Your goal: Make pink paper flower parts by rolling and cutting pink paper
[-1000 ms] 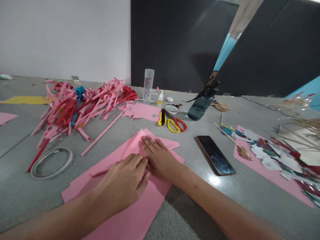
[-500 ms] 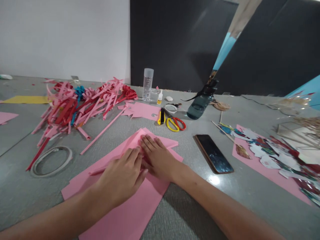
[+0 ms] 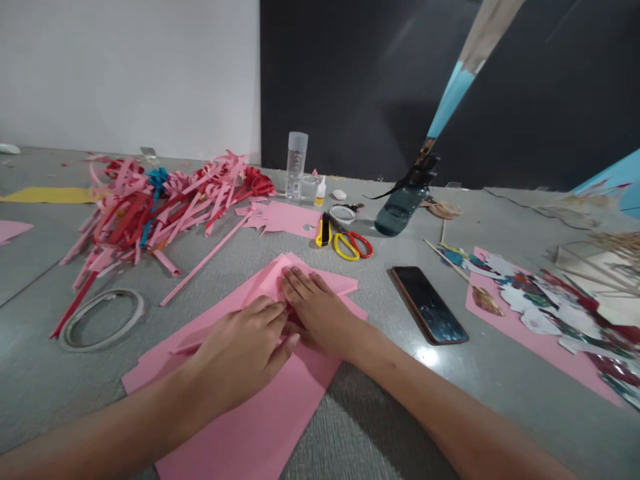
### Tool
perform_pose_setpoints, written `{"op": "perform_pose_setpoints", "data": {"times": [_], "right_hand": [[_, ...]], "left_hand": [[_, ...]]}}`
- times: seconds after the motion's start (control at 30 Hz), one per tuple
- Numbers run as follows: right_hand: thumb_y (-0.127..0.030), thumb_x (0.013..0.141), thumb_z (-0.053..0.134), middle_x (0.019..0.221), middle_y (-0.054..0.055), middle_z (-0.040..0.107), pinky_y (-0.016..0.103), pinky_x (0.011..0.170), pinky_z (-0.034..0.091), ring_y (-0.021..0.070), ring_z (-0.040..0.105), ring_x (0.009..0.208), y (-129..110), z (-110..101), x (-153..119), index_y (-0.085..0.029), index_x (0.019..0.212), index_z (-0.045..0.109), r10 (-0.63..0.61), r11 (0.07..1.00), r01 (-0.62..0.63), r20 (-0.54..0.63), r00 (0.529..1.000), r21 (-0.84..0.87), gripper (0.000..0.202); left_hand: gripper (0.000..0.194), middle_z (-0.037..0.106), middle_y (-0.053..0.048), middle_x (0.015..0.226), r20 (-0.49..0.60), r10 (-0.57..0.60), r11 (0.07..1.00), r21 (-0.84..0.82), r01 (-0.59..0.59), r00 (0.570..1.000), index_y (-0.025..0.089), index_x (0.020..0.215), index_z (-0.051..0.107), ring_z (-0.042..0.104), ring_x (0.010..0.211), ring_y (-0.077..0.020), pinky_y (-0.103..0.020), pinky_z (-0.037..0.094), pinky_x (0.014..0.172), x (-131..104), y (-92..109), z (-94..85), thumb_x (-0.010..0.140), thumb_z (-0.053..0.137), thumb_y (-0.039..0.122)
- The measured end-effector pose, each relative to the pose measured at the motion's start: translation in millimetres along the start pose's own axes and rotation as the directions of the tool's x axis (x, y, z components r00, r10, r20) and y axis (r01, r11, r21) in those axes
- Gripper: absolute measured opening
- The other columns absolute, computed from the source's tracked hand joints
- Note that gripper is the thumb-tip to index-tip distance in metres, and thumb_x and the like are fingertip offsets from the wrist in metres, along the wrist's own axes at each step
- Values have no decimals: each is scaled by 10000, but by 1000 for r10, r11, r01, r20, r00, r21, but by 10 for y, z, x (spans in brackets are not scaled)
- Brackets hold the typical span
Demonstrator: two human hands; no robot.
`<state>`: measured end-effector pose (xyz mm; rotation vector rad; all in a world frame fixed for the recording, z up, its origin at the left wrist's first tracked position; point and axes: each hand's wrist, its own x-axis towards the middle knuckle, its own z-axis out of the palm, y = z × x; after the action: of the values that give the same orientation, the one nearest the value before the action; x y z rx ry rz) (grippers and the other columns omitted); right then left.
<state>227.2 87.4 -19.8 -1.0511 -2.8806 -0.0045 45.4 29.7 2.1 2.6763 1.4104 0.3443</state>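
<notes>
Pink paper lies on the grey table in front of me, with a raised, folded flap along its upper part. My left hand is on the fold, its fingers bent over the paper and its thumb standing off to the right. Right beside it, my right hand lies flat, fingers stretched out and pressing the paper near its top corner. The two hands almost meet at the fingertips. What lies under the left fingers is hidden.
Paper strips are heaped at the back left, near a tape roll. Scissors, a yellow cutter and a glue bottle lie beyond the paper. At right are a phone and painted cutouts.
My left hand has shifted slightly right and down along the fold. The right hand stays nearly in place on the paper.
</notes>
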Motion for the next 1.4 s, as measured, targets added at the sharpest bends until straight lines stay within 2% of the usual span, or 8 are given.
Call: {"op": "perform_pose_setpoints", "data": {"times": [0.13,0.33,0.47,0.67,0.93,1.07,1.2,1.4], "right_hand": [[-363,952,509,1616,248,223,564,1190,273,350,209,1511,-2,-33,5,5,1514,311,-1,1000,1,36,999,2,700],[-367,942,524,1613,261,220,552,1186,283,351,224,1507,14,-29,8,-5,1514,309,-12,1000,12,22,1000,2,710],[-370,935,543,1616,268,200,554,1193,265,350,195,1515,24,-39,6,9,1522,284,-21,1000,20,44,999,23,746],[-432,976,486,1630,242,161,575,1195,249,360,173,1519,23,-43,17,-4,1545,249,3,999,-7,76,997,48,751],[-640,992,317,1628,241,158,586,1207,209,351,155,1524,28,-48,23,-20,1551,256,19,986,-29,62,998,166,837],[-676,961,379,1633,230,152,577,1220,177,340,142,1528,77,-83,40,-43,1556,255,31,965,-54,91,995,258,878],[-623,982,404,1630,194,208,555,1216,212,309,176,1525,126,-148,52,-122,1572,253,39,927,-75,104,994,367,789],[-594,1000,384,1621,218,206,566,1213,221,329,190,1518,89,-157,59,-76,1551,298,51,948,-81,104,993,307,761]], "left_hand": [[339,710,-100,1019,11,-7,1000,1,7,1000,175,988,705,640,995,-256,-425,544,879,14,-22,11,1013,395,309],[264,713,-78,994,38,138,985,101,-141,990,193,972,706,626,1006,-253,-415,522,901,-18,-88,58,993,443,180],[253,707,-51,999,49,177,983,46,-179,983,218,997,692,617,1006,-222,-380,507,910,-17,-131,52,1002,441,183],[248,684,-50,1037,86,104,993,-70,-98,991,223,1066,672,613,1019,-210,-365,487,908,32,-224,-20,1016,433,266],[278,669,-65,1042,197,64,990,-135,-38,978,234,1141,657,638,981,-218,-363,467,852,26,-450,6,1000,418,219],[274,656,-67,1085,142,76,985,-163,-52,987,239,1130,640,625,995,-217,-369,458,886,-28,-498,128,982,415,193],[260,647,-79,1078,67,59,981,-188,-45,996,217,1113,619,614,1002,-221,-378,458,928,-97,-503,200,988,390,214],[232,620,-74,1116,100,66,964,-264,-37,993,219,1102,580,587,1035,-223,-387,456,912,-87,-495,160,961,404,164]]}}
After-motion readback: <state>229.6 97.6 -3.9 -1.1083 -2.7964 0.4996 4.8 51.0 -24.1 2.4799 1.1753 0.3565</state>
